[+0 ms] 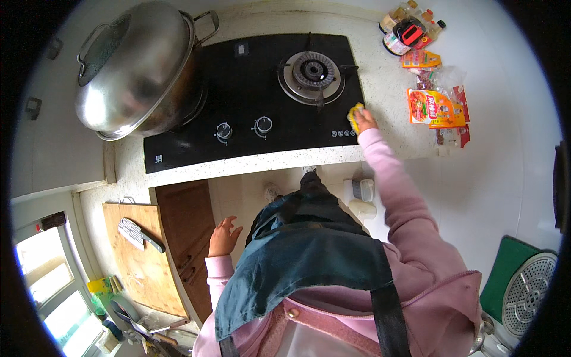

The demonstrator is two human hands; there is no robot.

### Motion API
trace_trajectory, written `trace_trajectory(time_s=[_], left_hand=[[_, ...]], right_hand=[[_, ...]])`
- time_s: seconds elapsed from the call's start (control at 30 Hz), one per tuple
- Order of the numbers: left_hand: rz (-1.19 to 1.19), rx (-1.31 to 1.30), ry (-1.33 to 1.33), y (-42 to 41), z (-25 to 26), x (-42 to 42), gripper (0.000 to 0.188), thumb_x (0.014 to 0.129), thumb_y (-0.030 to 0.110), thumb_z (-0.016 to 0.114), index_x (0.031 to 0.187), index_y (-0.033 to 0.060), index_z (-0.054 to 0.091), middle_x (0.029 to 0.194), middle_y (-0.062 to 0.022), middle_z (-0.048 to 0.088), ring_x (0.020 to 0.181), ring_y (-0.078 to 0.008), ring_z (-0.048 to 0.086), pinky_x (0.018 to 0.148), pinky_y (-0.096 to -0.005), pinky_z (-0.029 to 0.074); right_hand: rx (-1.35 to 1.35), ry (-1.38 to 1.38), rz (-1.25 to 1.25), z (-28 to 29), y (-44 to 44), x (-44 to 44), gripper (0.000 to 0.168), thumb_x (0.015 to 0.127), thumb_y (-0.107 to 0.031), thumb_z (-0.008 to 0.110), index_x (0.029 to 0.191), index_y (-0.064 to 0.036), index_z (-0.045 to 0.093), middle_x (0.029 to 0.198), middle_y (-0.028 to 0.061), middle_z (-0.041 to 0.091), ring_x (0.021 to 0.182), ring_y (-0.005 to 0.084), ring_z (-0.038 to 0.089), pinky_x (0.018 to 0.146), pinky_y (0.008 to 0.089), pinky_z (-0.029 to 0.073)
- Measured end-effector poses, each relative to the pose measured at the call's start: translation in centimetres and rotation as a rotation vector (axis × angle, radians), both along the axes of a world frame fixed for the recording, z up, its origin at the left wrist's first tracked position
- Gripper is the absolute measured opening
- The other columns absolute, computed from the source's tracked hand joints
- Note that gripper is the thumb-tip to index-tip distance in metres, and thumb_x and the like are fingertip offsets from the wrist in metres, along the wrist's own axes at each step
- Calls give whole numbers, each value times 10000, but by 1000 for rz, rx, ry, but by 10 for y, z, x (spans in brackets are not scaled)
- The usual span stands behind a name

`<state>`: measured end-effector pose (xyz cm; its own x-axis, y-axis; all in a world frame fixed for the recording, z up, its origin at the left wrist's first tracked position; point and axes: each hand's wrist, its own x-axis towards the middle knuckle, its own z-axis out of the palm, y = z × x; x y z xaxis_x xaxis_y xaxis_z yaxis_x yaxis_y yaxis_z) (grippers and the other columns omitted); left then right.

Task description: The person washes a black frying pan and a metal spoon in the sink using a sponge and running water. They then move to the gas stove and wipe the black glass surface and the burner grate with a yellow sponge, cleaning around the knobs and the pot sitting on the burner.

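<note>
My right hand (366,120) grips a yellow sponge or cloth (355,117) and presses it on the right edge of a black glass gas hob (241,89). Just beyond it is the right burner (314,73) with its metal pan support. Two control knobs, a left one (224,130) and a right one (263,125), sit near the hob's front. My left hand (224,238) hangs low beside my dark apron (303,254), fingers apart and holding nothing. A large domed steel pot lid (138,67) covers a pot on the left burner, hiding most of that burner.
Sauce bottles (408,26) and food packets (435,109) line the counter's right side. A wooden cutting board (142,263) bearing a cleaver (140,234) lies on the left counter. Containers (362,196) stand on the floor. A perforated steel steamer plate (531,294) is at lower right.
</note>
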<state>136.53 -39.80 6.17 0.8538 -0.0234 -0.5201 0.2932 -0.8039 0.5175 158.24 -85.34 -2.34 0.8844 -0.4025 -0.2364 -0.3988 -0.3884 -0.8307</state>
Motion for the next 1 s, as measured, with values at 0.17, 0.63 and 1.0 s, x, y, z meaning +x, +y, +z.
trace_trajectory(time_s=[0.17, 0.63, 1.0], left_hand=[[26, 23, 15, 10, -9, -20, 323, 722, 227, 603, 1004, 96, 516, 873, -130, 578, 788, -278, 568, 657, -352, 453], [5, 28, 13, 12, -9, -20, 347, 712, 244, 611, 1010, 100, 508, 869, -126, 581, 800, -281, 565, 674, -351, 455], [70, 20, 28, 24, -25, -30, 346, 711, 262, 608, 1009, 112, 516, 866, -110, 584, 832, -270, 558, 682, -362, 451]], right_hand=[[-425, 283, 140, 11, 80, -22, 282, 814, -305, 489, 972, -78, 432, 838, 159, 540, 738, 306, 517, 663, 359, 421], [-525, 141, 227, -21, 208, 41, 222, 728, -230, 577, 867, -66, 521, 899, 159, 558, 833, 329, 547, 730, 379, 445], [-543, 21, -293, -19, 210, 63, 191, 806, -147, 455, 958, -49, 514, 967, 106, 454, 865, 291, 475, 732, 353, 427]])
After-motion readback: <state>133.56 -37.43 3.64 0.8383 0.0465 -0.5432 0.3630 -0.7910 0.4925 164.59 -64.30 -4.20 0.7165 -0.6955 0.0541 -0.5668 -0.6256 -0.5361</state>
